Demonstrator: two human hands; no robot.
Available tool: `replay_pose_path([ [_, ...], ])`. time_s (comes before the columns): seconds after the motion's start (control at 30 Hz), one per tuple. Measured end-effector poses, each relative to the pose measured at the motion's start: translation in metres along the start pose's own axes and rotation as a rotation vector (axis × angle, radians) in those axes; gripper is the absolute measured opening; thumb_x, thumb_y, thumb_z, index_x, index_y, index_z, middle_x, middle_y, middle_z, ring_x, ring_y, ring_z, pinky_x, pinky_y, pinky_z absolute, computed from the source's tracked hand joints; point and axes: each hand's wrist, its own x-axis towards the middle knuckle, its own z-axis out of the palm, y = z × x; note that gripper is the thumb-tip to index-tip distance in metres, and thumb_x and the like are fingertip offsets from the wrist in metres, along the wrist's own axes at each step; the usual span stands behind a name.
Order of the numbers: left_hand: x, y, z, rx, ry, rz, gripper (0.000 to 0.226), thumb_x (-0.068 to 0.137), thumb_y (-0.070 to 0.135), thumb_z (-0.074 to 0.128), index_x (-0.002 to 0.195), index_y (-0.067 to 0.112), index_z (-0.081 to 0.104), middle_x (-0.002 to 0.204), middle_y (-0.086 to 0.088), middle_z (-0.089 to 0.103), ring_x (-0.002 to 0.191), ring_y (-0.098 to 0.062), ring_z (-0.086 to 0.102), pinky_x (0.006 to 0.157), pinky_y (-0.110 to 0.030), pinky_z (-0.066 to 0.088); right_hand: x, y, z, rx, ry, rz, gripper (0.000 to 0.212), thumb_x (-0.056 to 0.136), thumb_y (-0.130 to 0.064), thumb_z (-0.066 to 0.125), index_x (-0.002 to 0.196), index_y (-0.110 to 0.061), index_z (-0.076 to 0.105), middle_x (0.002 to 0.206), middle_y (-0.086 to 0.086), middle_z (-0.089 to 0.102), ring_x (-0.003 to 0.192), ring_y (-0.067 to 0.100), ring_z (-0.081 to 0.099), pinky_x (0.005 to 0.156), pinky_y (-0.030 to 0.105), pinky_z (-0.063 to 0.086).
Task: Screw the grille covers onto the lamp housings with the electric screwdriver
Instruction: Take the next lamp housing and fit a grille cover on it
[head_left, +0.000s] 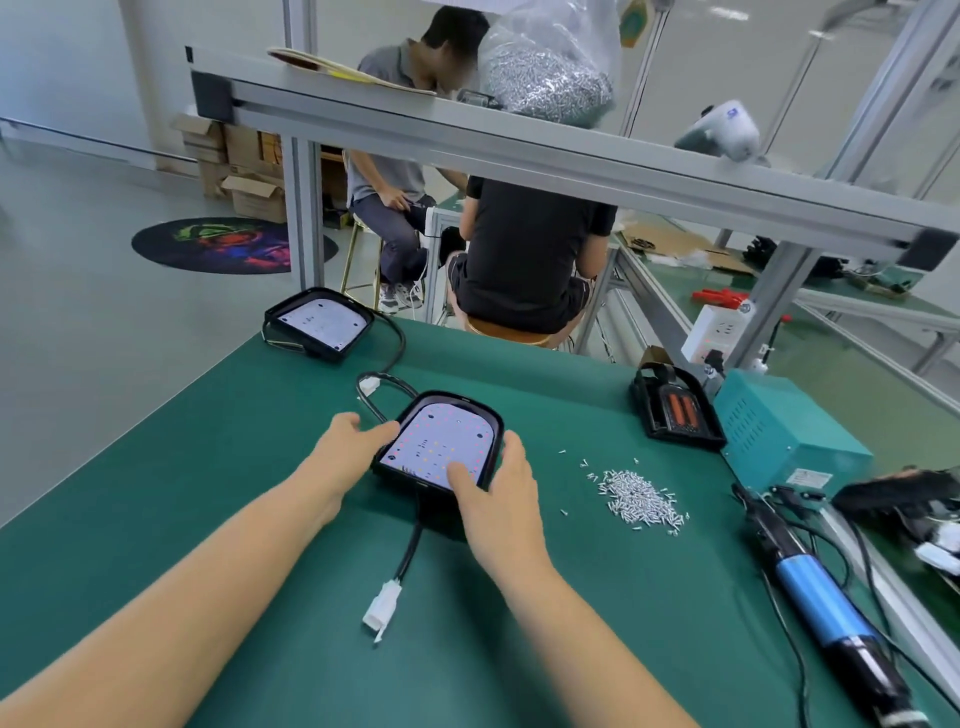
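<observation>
Farthest left, a second housing (318, 323) sits at the mat's (218, 493) far corner, face up with its cable looping toward the middle, apparently parked there to wait its turn. Next, the left hand (345, 447) rests at the left edge of the near housing (439, 447), fingers spread and loosely curled against its rim rather than clamped. That housing lies face up at mid-mat, LED board showing and no grille on it that I can see; its lead and white plug (382, 610) trail toward the person. The right hand (501, 493) cups the housing's right edge, thumb pressing on the board's near corner, fingers apart along the rim; both hands seem to be squaring the piece up for work. Right of it, a heap of screws (641, 501) lies within easy reach of that hand. Farthest right, the screwdriver (826, 608) lies untouched along the mat's edge, so driving has not started.
</observation>
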Motion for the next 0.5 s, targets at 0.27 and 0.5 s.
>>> replay_pose_path([
  [0.27, -0.033, -0.008, 0.01, -0.211, -0.268, -0.035, 0.14, 0.046, 0.04, 0.086, 0.152, 0.016, -0.003, 0.151, 0.006, 0.03, 0.134, -0.017, 0.034, 0.11, -0.033, 0.025, 0.026, 0.008, 0.003, 0.279, -0.159, 0.374, 0.086, 0.091, -0.026, 0.063, 0.155, -0.013, 0.007, 0.154, 0.007, 0.033, 0.133, 0.025, 0.041, 0.094, 0.032, 0.035],
  [0.5, -0.067, -0.049, 0.01, 0.876, -0.136, 0.294, 0.096, 0.068, 0.056, 0.072, 0.145, 0.024, 0.026, 0.153, 0.003, 0.022, 0.142, -0.017, 0.014, 0.115, -0.034, 0.014, 0.037, 0.025, -0.001, 0.397, -0.101, 0.407, 0.031, 0.086, 0.003, 0.054, 0.114, -0.008, 0.059, 0.111, 0.012, 0.066, 0.085, 0.022, 0.054, 0.077, 0.032, 0.046],
])
